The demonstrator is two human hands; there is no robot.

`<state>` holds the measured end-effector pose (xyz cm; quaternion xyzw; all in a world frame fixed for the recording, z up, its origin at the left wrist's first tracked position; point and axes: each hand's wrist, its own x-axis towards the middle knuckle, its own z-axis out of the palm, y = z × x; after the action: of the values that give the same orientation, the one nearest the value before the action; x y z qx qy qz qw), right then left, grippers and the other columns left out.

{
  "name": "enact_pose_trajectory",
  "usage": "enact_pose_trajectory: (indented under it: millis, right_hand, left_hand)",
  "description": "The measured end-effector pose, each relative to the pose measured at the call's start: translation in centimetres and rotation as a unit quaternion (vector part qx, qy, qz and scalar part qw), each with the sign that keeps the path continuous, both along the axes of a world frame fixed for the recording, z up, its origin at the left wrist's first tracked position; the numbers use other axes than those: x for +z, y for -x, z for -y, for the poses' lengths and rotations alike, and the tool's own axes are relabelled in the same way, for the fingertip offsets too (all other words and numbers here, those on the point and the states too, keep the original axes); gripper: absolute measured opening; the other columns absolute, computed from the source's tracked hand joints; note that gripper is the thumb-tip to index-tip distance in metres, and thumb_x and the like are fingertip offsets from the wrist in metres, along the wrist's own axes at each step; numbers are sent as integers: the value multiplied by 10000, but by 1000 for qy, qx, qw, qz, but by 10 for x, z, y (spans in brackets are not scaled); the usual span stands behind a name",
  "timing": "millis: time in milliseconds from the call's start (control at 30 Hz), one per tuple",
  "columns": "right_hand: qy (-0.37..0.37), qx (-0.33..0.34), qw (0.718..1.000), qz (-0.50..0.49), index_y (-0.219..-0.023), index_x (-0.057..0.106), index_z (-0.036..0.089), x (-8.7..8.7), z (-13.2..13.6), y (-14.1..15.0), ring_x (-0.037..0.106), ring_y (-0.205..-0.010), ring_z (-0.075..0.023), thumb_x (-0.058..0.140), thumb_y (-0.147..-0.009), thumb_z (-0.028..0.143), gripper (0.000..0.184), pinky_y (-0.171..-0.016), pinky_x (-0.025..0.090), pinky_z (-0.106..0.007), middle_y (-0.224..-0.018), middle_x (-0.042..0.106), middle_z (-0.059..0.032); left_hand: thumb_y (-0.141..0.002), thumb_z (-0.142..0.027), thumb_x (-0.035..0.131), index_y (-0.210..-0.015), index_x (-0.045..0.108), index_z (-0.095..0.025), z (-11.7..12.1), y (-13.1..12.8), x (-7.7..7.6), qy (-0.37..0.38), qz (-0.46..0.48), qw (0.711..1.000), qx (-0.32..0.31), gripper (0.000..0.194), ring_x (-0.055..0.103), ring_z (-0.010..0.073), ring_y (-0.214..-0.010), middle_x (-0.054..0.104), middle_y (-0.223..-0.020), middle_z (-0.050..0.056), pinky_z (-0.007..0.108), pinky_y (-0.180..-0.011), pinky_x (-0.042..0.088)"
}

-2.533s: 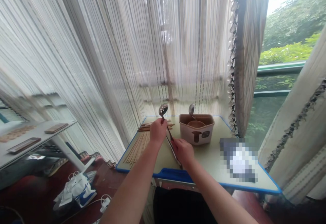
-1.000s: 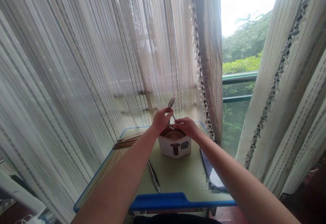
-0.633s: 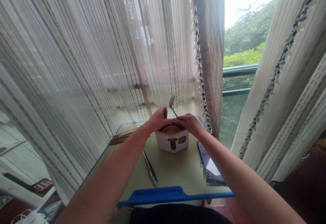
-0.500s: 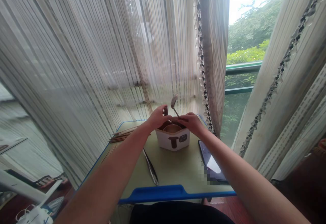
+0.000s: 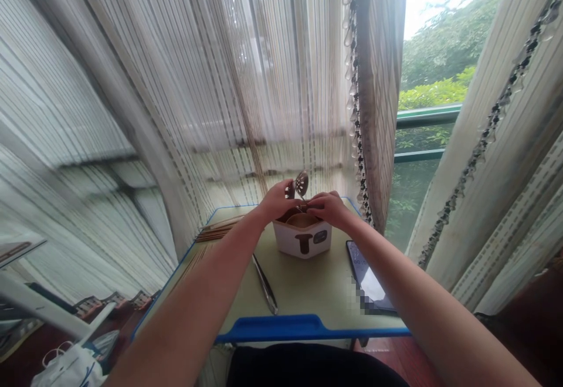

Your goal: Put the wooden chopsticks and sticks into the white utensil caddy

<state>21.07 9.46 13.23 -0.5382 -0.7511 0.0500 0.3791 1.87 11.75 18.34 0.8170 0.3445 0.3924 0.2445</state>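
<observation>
A white utensil box (image 5: 288, 247) with a brown inside and brown and dark markings stands on the small table. At its left rim my left hand (image 5: 278, 201) is closed round a dark slotted spoon (image 5: 289, 189), mostly hidden by my fingers. My right hand (image 5: 328, 207) reaches over the right rim, fingers pinched on the handle of a second slotted spoon (image 5: 301, 183), whose holed head points up. Handle ends of both spoons are hidden by my hands and the box. Inside the box shows a light brown round shape (image 5: 301, 220).
Metal tongs (image 5: 265, 286) lie in front of the box on the blue-edged table (image 5: 308, 299). Several thin wooden sticks (image 5: 215, 231) are at the left, partly under my left forearm. A phone (image 5: 367, 278) lies at the right. Sheer curtains (image 5: 176, 82) hang behind the table.
The spoon in my right hand has dropped lower toward the box and turned, so its holes show. Both hands stay at the box; the view has shifted slightly.
</observation>
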Motion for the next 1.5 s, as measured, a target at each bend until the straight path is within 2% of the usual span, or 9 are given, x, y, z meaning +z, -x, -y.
enact_pose_trajectory:
  millis: [133, 267, 433, 600, 900, 1100, 1233, 1333, 1500]
  right_hand:
    - [-28, 3, 999, -29, -837, 725, 281, 7, 2, 9, 531, -877, -184, 603, -752, 436, 215, -839, 329, -327, -901, 692, -3]
    - [-46, 18, 998, -34, -818, 720, 254, 12, 2, 15, 520, -879, -188, 601, -768, 402, 196, -808, 346, -305, -840, 701, -5]
    - [-63, 33, 997, 1, -804, 713, 226, 12, 5, 18, 521, -794, -170, 559, -809, 343, 193, -777, 351, -291, -785, 693, -14]
    - [-70, 11, 997, -20, -817, 709, 231, 5, 2, 22, 522, -811, -177, 569, -796, 362, 193, -766, 357, -283, -803, 691, -9]
    - [-32, 4, 999, -33, -927, 683, 262, 3, 8, 33, 555, -821, -163, 560, -795, 335, 194, -729, 382, -263, -825, 690, 0]
    - [-47, -22, 998, 25, -962, 671, 262, -1, 12, 39, 552, -825, -170, 538, -804, 338, 220, -729, 374, -257, -807, 683, -8]
    - [-30, -42, 997, 61, -1005, 668, 245, 3, 15, 43, 558, -821, -176, 455, -847, 289, 268, -714, 365, -257, -833, 689, -24]
    - [0, -49, 996, 75, -1010, 673, 241, 10, 18, 47, 566, -835, -178, 440, -856, 304, 286, -705, 363, -250, -867, 691, -33]
    - [10, -68, 993, 98, -901, 695, 227, 14, 19, 56, 565, -858, -186, 433, -853, 294, 274, -727, 352, -256, -846, 697, -38]
  left_hand:
    - [-596, -250, 719, -1067, 572, -164, -1, 3, -2, 1, -4, 1000, -29, 500, 585, 181, -850, 628, -948, 54, 360, -810, 472]
    - [-608, -238, 705, -1078, 567, -163, 1, 4, -3, -1, 5, 999, -40, 495, 593, 177, -843, 633, -931, 52, 341, -798, 479]
    - [-637, -197, 662, -1103, 568, -167, 4, 1, 8, -33, 19, 999, -38, 476, 597, 173, -865, 642, -947, 49, 320, -798, 487]
    - [-616, -150, 651, -1164, 542, -176, 9, -4, 21, -71, -15, 997, 1, 560, 595, 190, -910, 624, -1049, 66, 337, -805, 491]
    - [-612, -261, 708, -1142, 536, -158, 20, -11, 11, -93, -25, 990, 106, 567, 603, 202, -868, 623, -1012, 96, 352, -784, 494]
    - [-624, -264, 675, -1087, 536, -131, 31, -10, 9, -84, -60, 975, 196, 502, 597, 194, -813, 629, -928, 87, 339, -761, 487]
    - [-666, -256, 625, -1094, 524, -127, 33, -6, 6, -113, -74, 973, 189, 458, 588, 197, -845, 627, -953, 91, 340, -784, 476]
    - [-661, -247, 627, -1137, 500, -135, 32, -4, 5, -105, -71, 972, 199, 505, 586, 201, -889, 618, -1006, 97, 345, -818, 469]
    - [-672, -188, 605, -1227, 437, -127, 35, -6, 5, -143, -78, 967, 194, 583, 492, 241, -1121, 527, -1205, 143, 375, -955, 398]
